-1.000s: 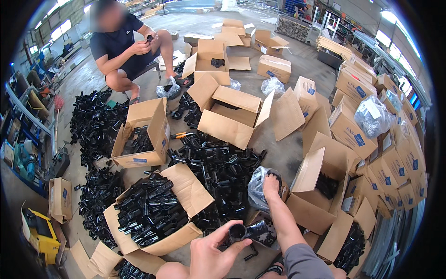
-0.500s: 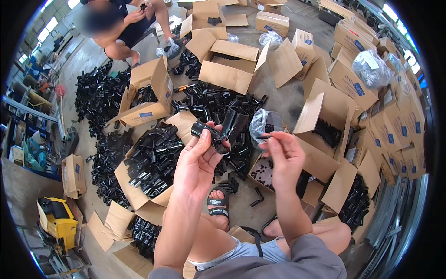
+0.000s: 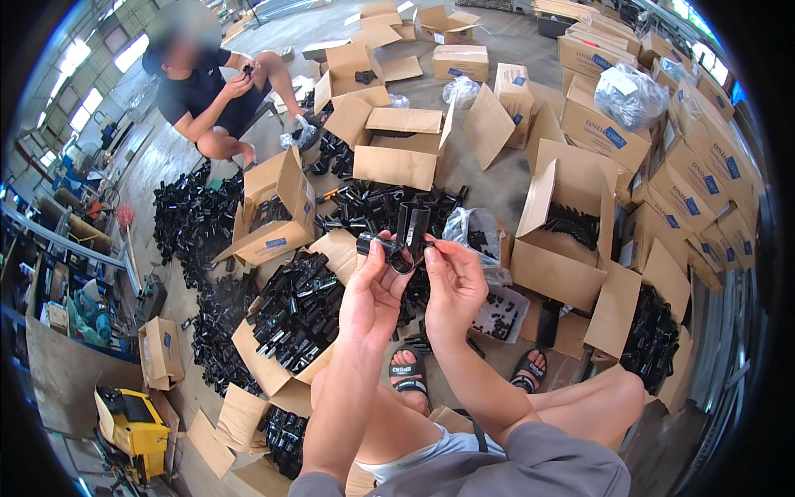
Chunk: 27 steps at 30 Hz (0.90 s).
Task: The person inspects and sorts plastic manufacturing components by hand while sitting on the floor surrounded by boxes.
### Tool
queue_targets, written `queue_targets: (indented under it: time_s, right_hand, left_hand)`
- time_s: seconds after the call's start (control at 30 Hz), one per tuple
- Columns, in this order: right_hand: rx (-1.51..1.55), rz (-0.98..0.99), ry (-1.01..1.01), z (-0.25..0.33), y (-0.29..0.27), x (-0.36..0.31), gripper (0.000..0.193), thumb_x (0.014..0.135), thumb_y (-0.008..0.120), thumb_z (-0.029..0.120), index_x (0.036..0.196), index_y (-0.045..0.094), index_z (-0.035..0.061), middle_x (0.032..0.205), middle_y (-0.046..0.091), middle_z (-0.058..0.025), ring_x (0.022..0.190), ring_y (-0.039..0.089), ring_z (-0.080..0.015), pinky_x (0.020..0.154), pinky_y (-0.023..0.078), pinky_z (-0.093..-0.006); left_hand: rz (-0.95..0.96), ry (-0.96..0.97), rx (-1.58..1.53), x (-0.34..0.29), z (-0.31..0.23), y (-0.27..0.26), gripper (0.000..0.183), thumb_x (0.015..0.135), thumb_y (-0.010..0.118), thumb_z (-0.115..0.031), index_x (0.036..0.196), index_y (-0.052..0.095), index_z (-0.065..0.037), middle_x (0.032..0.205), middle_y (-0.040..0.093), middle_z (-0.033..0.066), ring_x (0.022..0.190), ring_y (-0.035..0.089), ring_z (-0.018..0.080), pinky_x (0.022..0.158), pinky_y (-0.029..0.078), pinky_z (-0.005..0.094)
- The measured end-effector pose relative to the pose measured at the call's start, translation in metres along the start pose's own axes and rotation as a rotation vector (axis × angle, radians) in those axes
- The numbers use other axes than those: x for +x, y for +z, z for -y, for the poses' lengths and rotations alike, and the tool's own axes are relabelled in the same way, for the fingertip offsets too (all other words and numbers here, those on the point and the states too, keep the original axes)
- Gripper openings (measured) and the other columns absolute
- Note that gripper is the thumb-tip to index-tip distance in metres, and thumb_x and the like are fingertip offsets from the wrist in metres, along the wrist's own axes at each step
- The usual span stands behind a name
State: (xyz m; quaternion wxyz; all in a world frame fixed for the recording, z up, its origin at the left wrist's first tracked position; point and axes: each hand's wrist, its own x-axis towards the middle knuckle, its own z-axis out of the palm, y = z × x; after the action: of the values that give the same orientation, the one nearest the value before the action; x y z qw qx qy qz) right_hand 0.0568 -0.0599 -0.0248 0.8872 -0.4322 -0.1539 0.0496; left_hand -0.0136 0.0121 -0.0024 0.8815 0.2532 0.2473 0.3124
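Observation:
A glossy black tubular pipe fitting (image 3: 412, 222), with a wide upright tube and a shorter one branching left, is held up in front of me. My left hand (image 3: 370, 300) is closed around its lower part. At its right side, my right hand (image 3: 455, 286) pinches a small black piece (image 3: 428, 245) against the fitting, mostly hidden by the fingertips. Beyond my right hand lies a clear plastic bag (image 3: 465, 230) with dark parts in it. Below that, many small black pieces (image 3: 499, 316) rest on clear plastic.
Heaps of black fittings (image 3: 298, 305) cover the floor and fill a carton at left. Open cartons (image 3: 397, 166) stand ahead, another carton (image 3: 559, 273) at right, with stacked boxes (image 3: 704, 178) beyond. A seated person (image 3: 199, 103) handles a dark part at far left.
My right hand has moved left with the small black piece, from apart to touching the fitting. The view has tilted up, showing more of the seated person.

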Motion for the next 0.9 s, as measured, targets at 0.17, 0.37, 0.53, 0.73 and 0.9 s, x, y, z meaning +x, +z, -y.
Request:
queue_targets:
  time_s: [0.17,0.37,0.53,0.73,0.9]
  right_hand:
    - [-0.031,-0.011,0.044,0.002,-0.004,0.001,0.014,0.09,0.074,-0.002,0.103,0.071,-0.0006,0.099,0.072,-0.0039,0.079,0.057,-0.0037,0.073,0.046,-0.019]
    - [0.041,-0.016,0.22,0.008,-0.012,0.0,0.016,0.091,0.074,0.0,0.107,0.072,-0.0021,0.098,0.072,-0.0038,0.087,0.064,-0.0065,0.079,0.05,-0.0202]
    - [0.18,0.061,0.418,0.008,-0.026,0.004,0.017,0.093,0.072,0.006,0.109,0.071,0.0007,0.099,0.073,-0.0038,0.087,0.065,-0.0089,0.078,0.05,-0.0231]
    - [0.245,0.16,0.484,0.008,-0.036,0.007,0.016,0.097,0.067,0.008,0.112,0.069,0.0024,0.101,0.072,-0.0037,0.088,0.064,-0.01,0.077,0.05,-0.026]
    - [0.262,0.193,0.521,0.008,-0.04,0.006,0.016,0.1,0.063,0.009,0.113,0.067,0.0031,0.105,0.071,-0.0044,0.092,0.065,-0.0114,0.08,0.051,-0.0277]
  left_hand:
    - [0.019,0.111,0.1,-0.008,-0.002,0.012,0.033,0.099,0.066,-0.019,0.127,0.06,-0.005,0.118,0.07,0.0088,0.102,0.07,0.0173,0.088,0.06,0.0311]
    - [0.038,0.333,0.263,-0.012,0.001,0.018,0.04,0.09,0.074,-0.003,0.128,0.062,0.0,0.12,0.07,0.0109,0.104,0.067,0.0133,0.091,0.055,0.0264]
    - [0.127,0.465,0.456,-0.02,-0.002,0.024,0.046,0.084,0.074,0.011,0.128,0.063,0.003,0.121,0.069,0.01,0.104,0.066,0.0125,0.092,0.054,0.0279]
    - [0.213,0.508,0.566,-0.026,-0.004,0.024,0.045,0.082,0.076,0.009,0.125,0.065,0.003,0.119,0.07,0.0099,0.104,0.067,0.0126,0.09,0.056,0.0277]
    - [0.18,0.498,0.746,-0.026,-0.006,0.021,0.044,0.082,0.076,0.011,0.125,0.065,0.004,0.119,0.069,0.0105,0.102,0.067,0.0121,0.087,0.057,0.0268]
